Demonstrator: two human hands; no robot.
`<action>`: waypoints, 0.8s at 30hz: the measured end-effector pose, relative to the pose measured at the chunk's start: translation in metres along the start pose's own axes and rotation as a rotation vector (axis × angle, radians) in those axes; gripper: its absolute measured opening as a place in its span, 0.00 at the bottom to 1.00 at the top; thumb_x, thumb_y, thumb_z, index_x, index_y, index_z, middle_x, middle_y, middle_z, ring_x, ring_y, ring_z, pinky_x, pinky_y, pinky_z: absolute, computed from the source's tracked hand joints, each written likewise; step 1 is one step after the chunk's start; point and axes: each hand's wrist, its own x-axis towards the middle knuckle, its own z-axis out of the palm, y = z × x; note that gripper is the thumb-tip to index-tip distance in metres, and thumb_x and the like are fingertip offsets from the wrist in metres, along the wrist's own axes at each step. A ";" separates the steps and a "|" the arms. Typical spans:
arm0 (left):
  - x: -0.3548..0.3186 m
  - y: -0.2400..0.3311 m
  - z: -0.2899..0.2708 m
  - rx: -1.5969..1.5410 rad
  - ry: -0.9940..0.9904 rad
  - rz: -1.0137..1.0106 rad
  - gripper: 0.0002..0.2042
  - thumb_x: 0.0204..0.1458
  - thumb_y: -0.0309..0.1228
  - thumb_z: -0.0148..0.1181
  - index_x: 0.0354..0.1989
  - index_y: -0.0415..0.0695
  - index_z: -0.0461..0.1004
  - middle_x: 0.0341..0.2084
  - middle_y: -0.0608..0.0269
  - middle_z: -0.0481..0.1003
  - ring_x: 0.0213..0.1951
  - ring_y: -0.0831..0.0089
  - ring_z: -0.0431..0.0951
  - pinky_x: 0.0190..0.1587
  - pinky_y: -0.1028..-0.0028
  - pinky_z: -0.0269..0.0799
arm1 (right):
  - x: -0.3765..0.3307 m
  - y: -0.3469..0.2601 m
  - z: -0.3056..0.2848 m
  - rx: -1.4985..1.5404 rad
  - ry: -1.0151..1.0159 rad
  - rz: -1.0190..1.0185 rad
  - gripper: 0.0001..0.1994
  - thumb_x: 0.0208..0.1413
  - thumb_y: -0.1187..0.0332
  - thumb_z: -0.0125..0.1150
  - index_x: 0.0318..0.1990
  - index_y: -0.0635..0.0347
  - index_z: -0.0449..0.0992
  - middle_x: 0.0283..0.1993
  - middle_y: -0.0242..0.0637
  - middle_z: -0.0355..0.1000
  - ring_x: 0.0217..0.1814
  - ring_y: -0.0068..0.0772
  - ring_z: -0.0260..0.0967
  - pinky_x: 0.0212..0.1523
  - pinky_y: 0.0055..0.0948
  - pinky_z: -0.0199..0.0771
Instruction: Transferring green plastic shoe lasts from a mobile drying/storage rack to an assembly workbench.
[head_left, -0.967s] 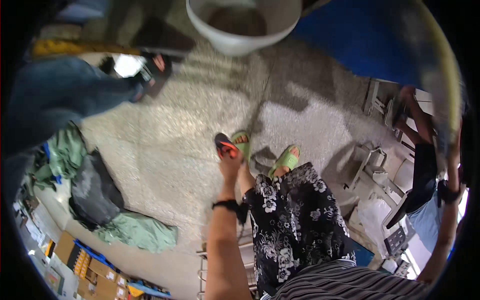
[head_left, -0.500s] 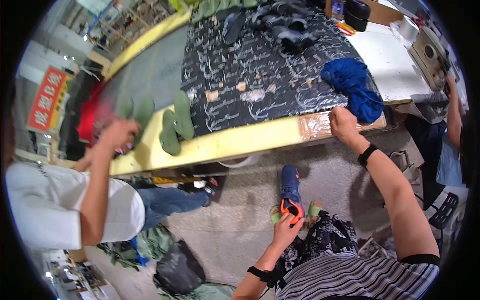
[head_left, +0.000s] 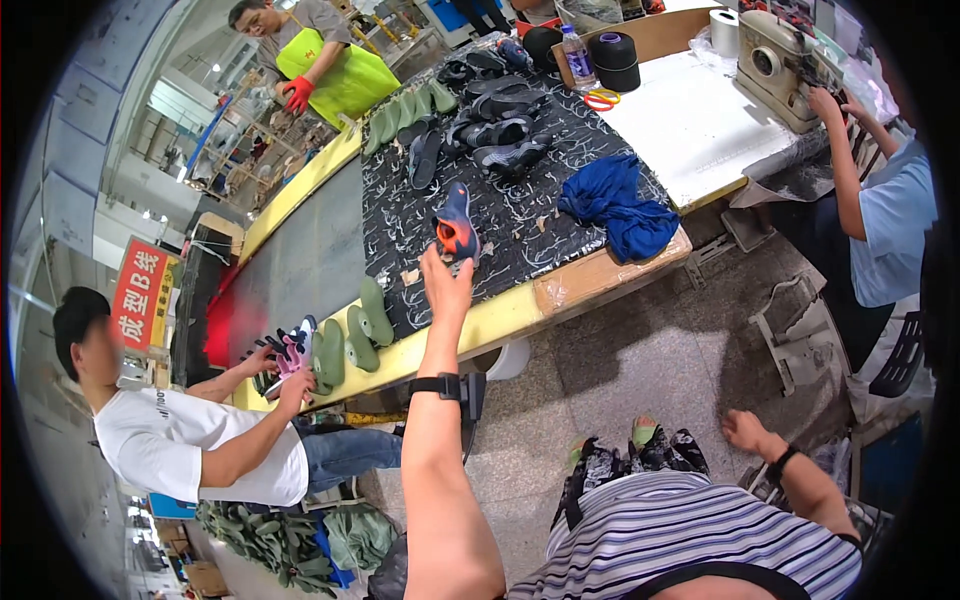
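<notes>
My left hand [head_left: 447, 285] reaches over the table with its fingers around the heel end of a dark blue shoe [head_left: 457, 220] with an orange lining. The shoe is over the black patterned cloth [head_left: 510, 225], toe pointing away from me. My right hand [head_left: 748, 432] hangs low at my right side, away from the table, fingers loosely bent and nothing visible in them. Beyond the shoe lie several dark shoes [head_left: 505, 135] and a dark insole-like piece [head_left: 423, 158]. A crumpled blue cloth [head_left: 622, 205] lies to the right.
Green shoe lasts [head_left: 368, 325] stand along the yellow near edge. At left, a person in white [head_left: 200, 440] handles a pink-and-dark shoe [head_left: 292, 350]. Another in a lime apron [head_left: 345, 80] stands at the far side. At right, someone works at a sewing machine [head_left: 778, 65]. Scissors [head_left: 602, 99] lie far right.
My left hand has carried the blue shoe from near my lap out over the table. My right hand has left the table edge and dropped to my side. The view has shifted.
</notes>
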 end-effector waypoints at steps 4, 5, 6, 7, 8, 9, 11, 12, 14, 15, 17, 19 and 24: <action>-0.060 0.076 0.050 -0.227 -0.493 0.043 0.27 0.43 0.31 0.58 0.54 0.37 0.63 0.43 0.43 0.70 0.38 0.54 0.72 0.45 0.62 0.67 | -0.056 0.024 0.028 0.156 0.173 0.328 0.10 0.45 0.69 0.54 0.33 0.66 0.74 0.34 0.55 0.73 0.39 0.53 0.71 0.43 0.41 0.71; -0.095 0.073 0.062 -0.215 -0.758 -0.029 0.25 0.43 0.31 0.58 0.53 0.40 0.65 0.42 0.47 0.71 0.37 0.55 0.73 0.43 0.64 0.69 | -0.058 0.011 0.031 0.166 0.233 0.289 0.10 0.46 0.68 0.54 0.33 0.66 0.74 0.33 0.55 0.73 0.39 0.54 0.71 0.42 0.41 0.70; -0.116 0.098 0.065 -0.312 -0.995 0.007 0.24 0.43 0.32 0.59 0.51 0.39 0.67 0.42 0.48 0.72 0.40 0.55 0.73 0.43 0.65 0.70 | -0.067 0.005 0.037 0.184 0.307 0.293 0.11 0.46 0.67 0.54 0.32 0.67 0.74 0.33 0.55 0.73 0.39 0.54 0.71 0.42 0.42 0.70; -0.142 0.106 0.068 -0.368 -1.046 0.067 0.23 0.44 0.32 0.60 0.50 0.39 0.67 0.42 0.47 0.72 0.41 0.56 0.74 0.44 0.65 0.71 | -0.070 0.003 0.045 0.184 0.313 0.244 0.11 0.47 0.66 0.53 0.32 0.67 0.74 0.33 0.55 0.72 0.38 0.56 0.70 0.41 0.43 0.70; -0.166 0.114 0.074 -0.430 -1.120 0.146 0.22 0.44 0.32 0.60 0.49 0.38 0.68 0.42 0.47 0.72 0.41 0.57 0.74 0.44 0.66 0.71 | -0.072 0.005 0.062 0.224 0.355 0.232 0.11 0.47 0.66 0.54 0.33 0.67 0.73 0.32 0.54 0.72 0.38 0.56 0.70 0.40 0.43 0.70; -0.183 0.127 0.077 -0.484 -1.204 0.166 0.22 0.45 0.32 0.61 0.49 0.38 0.68 0.43 0.48 0.72 0.41 0.57 0.74 0.44 0.67 0.71 | -0.080 0.008 0.081 0.274 0.411 0.239 0.12 0.46 0.66 0.54 0.34 0.66 0.73 0.32 0.54 0.72 0.38 0.55 0.70 0.38 0.42 0.70; -0.209 0.155 0.082 -0.565 -1.332 0.318 0.21 0.46 0.31 0.60 0.50 0.38 0.69 0.44 0.48 0.72 0.41 0.59 0.75 0.44 0.68 0.71 | -0.097 -0.005 0.105 0.311 0.457 0.338 0.13 0.49 0.63 0.52 0.35 0.64 0.74 0.33 0.52 0.73 0.36 0.54 0.70 0.38 0.44 0.69; -0.222 0.166 0.087 -0.606 -1.364 0.436 0.21 0.47 0.30 0.60 0.50 0.38 0.68 0.45 0.49 0.71 0.41 0.60 0.76 0.45 0.68 0.71 | -0.109 -0.020 0.108 0.394 0.431 0.462 0.13 0.49 0.63 0.51 0.34 0.64 0.73 0.33 0.52 0.72 0.36 0.53 0.70 0.37 0.44 0.69; -0.234 0.189 0.080 -0.627 -1.534 0.408 0.20 0.48 0.30 0.60 0.50 0.37 0.69 0.45 0.49 0.72 0.43 0.62 0.76 0.45 0.69 0.71 | -0.116 -0.021 0.141 0.440 0.478 0.475 0.13 0.47 0.65 0.48 0.32 0.65 0.75 0.32 0.55 0.72 0.34 0.55 0.71 0.36 0.47 0.69; -0.241 0.186 0.081 -0.631 -1.557 0.425 0.20 0.49 0.29 0.60 0.50 0.36 0.68 0.44 0.50 0.73 0.41 0.65 0.76 0.44 0.70 0.71 | -0.122 -0.036 0.132 0.511 0.413 0.497 0.13 0.47 0.64 0.49 0.32 0.65 0.75 0.32 0.55 0.73 0.33 0.54 0.71 0.35 0.47 0.69; -0.257 0.172 0.101 -0.676 -1.586 0.479 0.18 0.49 0.28 0.59 0.48 0.35 0.69 0.40 0.50 0.74 0.40 0.67 0.76 0.43 0.71 0.71 | -0.121 -0.029 0.156 0.399 0.459 0.426 0.14 0.49 0.62 0.50 0.32 0.65 0.76 0.32 0.54 0.73 0.34 0.54 0.71 0.35 0.47 0.69; -0.268 0.150 0.125 -0.705 -1.656 0.473 0.16 0.48 0.27 0.59 0.45 0.33 0.70 0.37 0.51 0.75 0.37 0.67 0.76 0.41 0.71 0.71 | -0.143 -0.052 0.146 0.471 0.514 0.488 0.15 0.50 0.61 0.51 0.35 0.66 0.75 0.34 0.55 0.73 0.36 0.54 0.70 0.37 0.46 0.68; -0.304 0.147 0.129 -0.634 -1.905 0.441 0.16 0.47 0.25 0.58 0.44 0.29 0.70 0.31 0.54 0.75 0.32 0.71 0.75 0.37 0.72 0.71 | -0.228 -0.079 0.193 0.586 0.677 0.750 0.15 0.50 0.62 0.52 0.36 0.67 0.74 0.36 0.53 0.73 0.37 0.52 0.69 0.38 0.44 0.67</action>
